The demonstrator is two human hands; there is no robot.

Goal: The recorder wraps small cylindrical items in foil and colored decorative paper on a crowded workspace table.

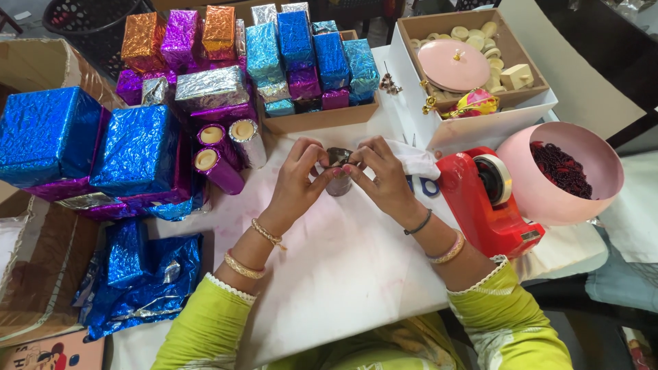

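at centre we see both sets of fingertips closed on a small silver-foil-covered cylinder [338,171], which stands on the white table [343,274] between the two hands. the left hand [296,185] pinches its near side with thumb and forefinger curled in; the right hand [385,179] grips the top edge from the other side, fingers bent and pressed to the foil. neither hand is open; both have hold of the same piece.

we judge the step in hand to be the folding or tucking of foil over the cylinder's end. the next move, as we read it, calls for a steady pinch by one hand while the other smooths the loose foil flat; whether the end is already closed we cannot tell, since the fingers cover it.

outward from the hands: a red tape dispenser [488,199] sits just beside the right wrist, with a pink bowl of dark red beads [562,175] behind it. a white box with a pink lid and pale discs [473,65] stands farther back. to the left lie three purple and silver wrapped tubes [223,151], blue foil-wrapped blocks [89,147], and a cardboard tray of wrapped packets [312,68]. loose blue foil sheets [140,274] lie near the left elbow. the dispenser crowds the right arm; the tubes lie near the left hand.
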